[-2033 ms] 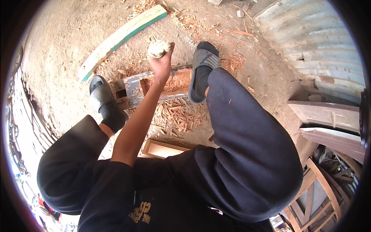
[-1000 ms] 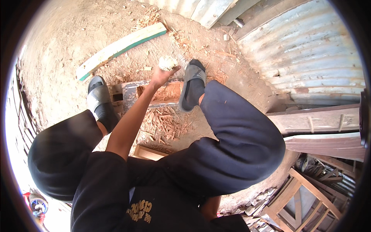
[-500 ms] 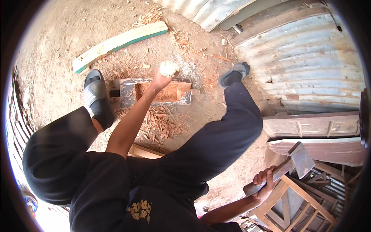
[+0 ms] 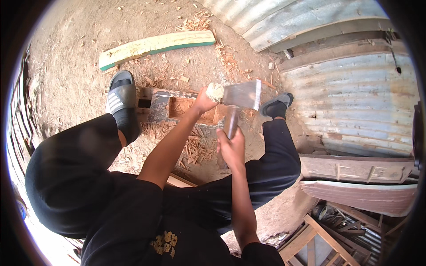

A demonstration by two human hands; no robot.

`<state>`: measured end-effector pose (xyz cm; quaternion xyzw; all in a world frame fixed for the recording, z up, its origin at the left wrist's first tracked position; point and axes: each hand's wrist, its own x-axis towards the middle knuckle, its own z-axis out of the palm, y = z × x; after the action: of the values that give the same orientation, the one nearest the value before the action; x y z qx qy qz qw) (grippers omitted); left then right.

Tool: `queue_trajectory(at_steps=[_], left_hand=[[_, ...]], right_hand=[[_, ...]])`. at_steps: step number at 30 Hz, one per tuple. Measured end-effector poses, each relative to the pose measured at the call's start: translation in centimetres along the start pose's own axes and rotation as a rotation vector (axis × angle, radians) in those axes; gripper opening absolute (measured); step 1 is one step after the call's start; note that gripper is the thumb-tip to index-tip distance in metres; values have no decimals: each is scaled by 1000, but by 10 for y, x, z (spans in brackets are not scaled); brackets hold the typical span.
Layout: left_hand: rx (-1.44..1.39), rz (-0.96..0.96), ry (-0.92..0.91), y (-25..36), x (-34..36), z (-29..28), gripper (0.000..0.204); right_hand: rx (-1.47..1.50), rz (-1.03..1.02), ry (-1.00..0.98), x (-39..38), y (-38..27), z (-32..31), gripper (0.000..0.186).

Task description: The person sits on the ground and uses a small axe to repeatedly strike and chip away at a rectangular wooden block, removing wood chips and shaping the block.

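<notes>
My left hand [image 4: 205,98] grips a tool with a pale, frayed round top [image 4: 215,91], held above a weathered wooden block [image 4: 157,107] on the dirt floor. The block has a rough recess cut into it, partly hidden by my left hand and arm, and a dark square hole at its left end. My right hand [image 4: 230,144] is closed around the wooden handle of an axe [image 4: 242,94]. The broad metal head is beside the frayed top; I cannot tell whether they touch. Reddish wood chips [image 4: 193,146] lie below the block.
A pale board [image 4: 155,43] with a green edge lies beyond the block. My sandalled feet [image 4: 121,95] are either side of it. Corrugated metal sheets [image 4: 350,106] stand at the right, with wooden panels [image 4: 355,168] and a wooden frame [image 4: 306,235] below them.
My right hand has come up from the lower right with the axe, to beside my left hand. My right foot has moved out to the right, uncovering the block's right end.
</notes>
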<state>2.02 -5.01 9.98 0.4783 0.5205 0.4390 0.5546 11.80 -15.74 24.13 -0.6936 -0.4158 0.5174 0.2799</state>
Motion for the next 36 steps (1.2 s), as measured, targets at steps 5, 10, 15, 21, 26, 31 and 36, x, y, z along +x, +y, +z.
queue_trajectory(at_steps=[5, 10, 15, 21, 26, 31, 36], left_hand=[[-66, 147, 49, -50, 19, -3, 39], [9, 66, 68, -98, 25, 3, 31], [-121, 56, 52, -55, 12, -3, 35], [-255, 113, -49, -21, 13, -9, 36], [-229, 282, 78, -34, 7, -10, 37], [177, 222, 37, -39, 16, -2, 28], [156, 155, -28, -60, 24, -8, 27]], right_hand=[[11, 5, -52, 8, -31, 12, 19], [219, -545, 257, -23, -154, -3, 12], [390, -631, 328, -14, -164, -9, 9], [-370, -28, -189, 27, 10, -1, 18], [-111, -13, -313, -3, -48, 1, 23], [34, -275, -123, -16, -111, -21, 23], [192, -391, -89, 10, -96, -4, 29]])
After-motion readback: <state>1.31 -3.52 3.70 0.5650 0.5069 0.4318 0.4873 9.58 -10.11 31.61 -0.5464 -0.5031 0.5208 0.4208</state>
